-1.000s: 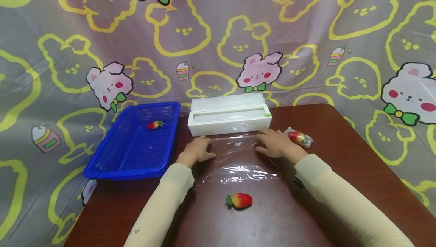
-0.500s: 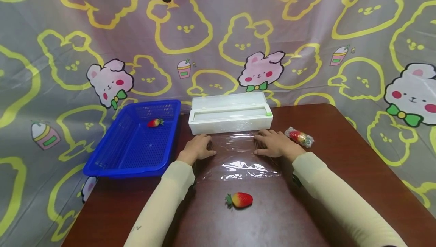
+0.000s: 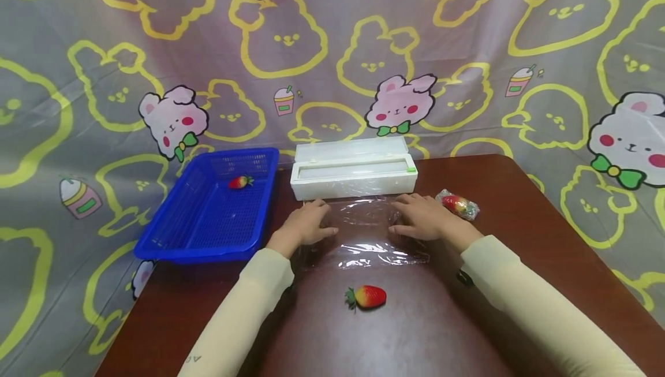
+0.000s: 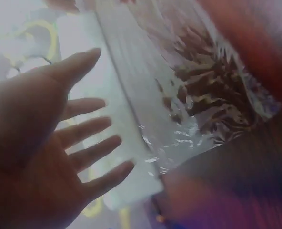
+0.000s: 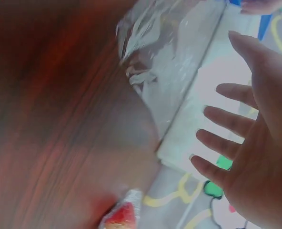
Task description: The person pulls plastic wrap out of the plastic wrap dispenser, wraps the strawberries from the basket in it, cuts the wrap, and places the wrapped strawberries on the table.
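A sheet of cling film (image 3: 363,247) lies on the table in front of a white cling film box (image 3: 355,185), one end up against the box. My left hand (image 3: 305,224) is at the film's left edge, and my right hand (image 3: 431,218) is at its right edge. Both wrist views show straight, spread fingers with nothing gripped: the left hand (image 4: 45,138) and the right hand (image 5: 267,138) each overlap the box there. Wrinkles run along the film's near end (image 4: 217,95). Nearer to me lies a bare strawberry (image 3: 371,297) with green leaves.
To the left stands a blue plastic basket (image 3: 150,248) holding one strawberry (image 3: 239,182). Beyond my right hand lies a strawberry wrapped in film (image 3: 458,205). A patterned curtain (image 3: 332,48) hangs behind the brown table (image 3: 410,336).
The hands stay beside the film with little movement. The film's near end sits slightly closer to the box, and the whole view has shifted a little.
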A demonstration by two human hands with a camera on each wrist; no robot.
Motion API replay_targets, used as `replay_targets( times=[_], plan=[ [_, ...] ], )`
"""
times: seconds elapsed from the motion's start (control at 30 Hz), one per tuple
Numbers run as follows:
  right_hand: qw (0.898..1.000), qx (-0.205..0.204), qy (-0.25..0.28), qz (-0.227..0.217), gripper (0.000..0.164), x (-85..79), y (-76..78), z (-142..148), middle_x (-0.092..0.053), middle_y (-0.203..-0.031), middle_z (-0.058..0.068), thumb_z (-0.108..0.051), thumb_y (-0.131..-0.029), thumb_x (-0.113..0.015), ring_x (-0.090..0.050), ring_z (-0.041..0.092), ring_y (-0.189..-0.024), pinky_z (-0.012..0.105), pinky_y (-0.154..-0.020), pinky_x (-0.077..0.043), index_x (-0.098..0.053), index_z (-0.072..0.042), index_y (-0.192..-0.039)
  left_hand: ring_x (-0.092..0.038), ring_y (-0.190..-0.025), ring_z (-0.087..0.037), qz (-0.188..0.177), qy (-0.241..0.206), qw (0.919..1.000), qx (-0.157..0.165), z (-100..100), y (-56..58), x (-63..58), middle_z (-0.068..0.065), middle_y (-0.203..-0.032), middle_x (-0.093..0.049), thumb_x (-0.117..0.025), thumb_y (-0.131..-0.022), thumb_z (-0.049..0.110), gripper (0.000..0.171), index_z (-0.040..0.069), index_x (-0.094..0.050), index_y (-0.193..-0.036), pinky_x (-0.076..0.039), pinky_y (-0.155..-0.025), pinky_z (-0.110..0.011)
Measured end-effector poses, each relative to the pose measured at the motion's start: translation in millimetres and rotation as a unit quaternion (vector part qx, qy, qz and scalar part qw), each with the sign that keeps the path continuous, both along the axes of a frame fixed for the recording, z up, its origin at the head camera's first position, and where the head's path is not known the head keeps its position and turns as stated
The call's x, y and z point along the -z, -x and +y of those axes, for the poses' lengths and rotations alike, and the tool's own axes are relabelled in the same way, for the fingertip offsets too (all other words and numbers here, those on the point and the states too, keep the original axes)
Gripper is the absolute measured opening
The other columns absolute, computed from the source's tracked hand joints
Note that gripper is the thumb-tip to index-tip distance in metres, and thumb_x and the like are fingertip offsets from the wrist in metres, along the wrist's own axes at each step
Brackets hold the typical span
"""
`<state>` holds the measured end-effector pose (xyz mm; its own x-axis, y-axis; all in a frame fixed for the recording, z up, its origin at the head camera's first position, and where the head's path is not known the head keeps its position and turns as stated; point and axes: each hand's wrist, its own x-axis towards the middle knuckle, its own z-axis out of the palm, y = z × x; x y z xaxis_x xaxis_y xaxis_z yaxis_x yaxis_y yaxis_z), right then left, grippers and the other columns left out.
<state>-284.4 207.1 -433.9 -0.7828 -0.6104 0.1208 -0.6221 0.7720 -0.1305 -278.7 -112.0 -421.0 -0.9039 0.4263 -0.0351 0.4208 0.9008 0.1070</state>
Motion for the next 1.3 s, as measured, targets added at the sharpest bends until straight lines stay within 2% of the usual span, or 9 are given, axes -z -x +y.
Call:
replay_targets(
  times=[0.1,0.2,0.37,0.5,0.6,0.73,1.0,1.17,1.3],
  plan=[
    [0.999,-0.029,0.007,0.02,0.059,-2.7,-15.9,0,-0.063,-0.132,0.019,-0.043,-0.094,-0.07,-0.057,0.04,-0.123,0.06,-0.097,-0.048,-0.063,-0.001,-0.135,-0.059,-0.125,-0.029,0.006,-0.011,0.9987,0.05,3,-15.8,-4.4,-0.012,-0.136,-0.061,-0.071,-0.095,0.044,0.056,0.006,-0.062,-0.135,-0.049,-0.102,-0.047],
    [0.999,-0.049,0.009,0.01,0.057,-4.3,-34.0,-1,-0.065,-0.128,0.019,-0.042,-0.093,-0.071,-0.06,0.038,-0.12,0.058,-0.097,-0.049,-0.065,0.0,-0.131,-0.063,-0.118,-0.028,0.002,-0.031,0.9948,0.097,4,-35.7,-4.9,-0.011,-0.13,-0.064,-0.07,-0.096,0.04,0.051,0.005,-0.063,-0.132,-0.051,-0.099,-0.046],
    [0.995,-0.09,0.009,-0.031,0.052,-1.4,-61.4,-8,-0.071,-0.118,0.011,-0.044,-0.092,-0.072,-0.069,0.026,-0.103,0.049,-0.088,-0.056,-0.069,-0.004,-0.125,-0.065,-0.112,-0.022,-0.043,-0.067,0.9834,0.163,4,-69.7,-1.4,-0.009,-0.124,-0.066,-0.066,-0.099,0.037,0.046,0.005,-0.064,-0.132,-0.054,-0.097,-0.041],
    [0.991,-0.125,-0.004,-0.056,0.049,5.6,-80.1,-17,-0.071,-0.105,0.0,-0.048,-0.089,-0.076,-0.063,0.01,-0.087,0.037,-0.076,-0.056,-0.071,-0.011,-0.121,-0.064,-0.098,-0.012,-0.059,-0.058,0.9759,0.202,7,-89.7,7.5,-0.001,-0.113,-0.067,-0.071,-0.095,0.044,0.046,0.01,-0.067,-0.126,-0.056,-0.085,-0.032],
    [0.987,-0.154,-0.012,-0.047,0.046,12.4,-90.2,-26,-0.067,-0.096,-0.006,-0.051,-0.086,-0.078,-0.056,0.005,-0.079,0.03,-0.069,-0.051,-0.071,-0.015,-0.114,-0.059,-0.087,-0.005,-0.048,-0.041,0.9745,0.216,11,-99.8,14.9,0.005,-0.104,-0.066,-0.076,-0.089,0.048,0.045,0.014,-0.069,-0.118,-0.052,-0.074,-0.025],
    [0.984,-0.176,-0.007,-0.016,0.038,18.4,-97.1,-37,-0.06,-0.089,-0.011,-0.05,-0.084,-0.08,-0.052,0.003,-0.075,0.026,-0.064,-0.046,-0.07,-0.019,-0.103,-0.052,-0.078,-0.004,-0.02,-0.038,0.974,0.223,16,-104.4,23.4,0.011,-0.093,-0.063,-0.081,-0.084,0.049,0.041,0.017,-0.07,-0.109,-0.043,-0.064,-0.022],
    [0.983,-0.185,0.012,0.015,0.024,24.3,-100.3,-48,-0.052,-0.079,-0.015,-0.041,-0.084,-0.082,-0.049,0.003,-0.072,0.022,-0.06,-0.042,-0.066,-0.023,-0.086,-0.045,-0.062,-0.003,0.015,-0.042,0.9709,0.235,28,-101.2,30.4,0.016,-0.07,-0.055,-0.081,-0.083,0.049,0.029,0.024,-0.068,-0.089,-0.035,-0.052,-0.021],
    [0.982,-0.186,0.017,0.019,0.024,23.8,-102.1,-51,-0.052,-0.077,-0.016,-0.039,-0.082,-0.084,-0.05,0.003,-0.071,0.022,-0.059,-0.041,-0.065,-0.023,-0.082,-0.044,-0.06,-0.003,0.022,-0.037,0.9712,0.235,32,-102.0,30.9,0.014,-0.068,-0.057,-0.082,-0.084,0.046,0.027,0.023,-0.068,-0.087,-0.036,-0.052,-0.022],
    [0.984,-0.177,0.015,0.017,0.024,20.0,-101.0,-52,-0.055,-0.077,-0.015,-0.039,-0.082,-0.085,-0.052,0.003,-0.072,0.023,-0.06,-0.044,-0.066,-0.024,-0.083,-0.048,-0.064,-0.003,0.03,-0.04,0.9702,0.237,32,-100.6,27.7,0.015,-0.071,-0.059,-0.083,-0.084,0.043,0.026,0.023,-0.068,-0.087,-0.039,-0.055,-0.023]
  ],
)
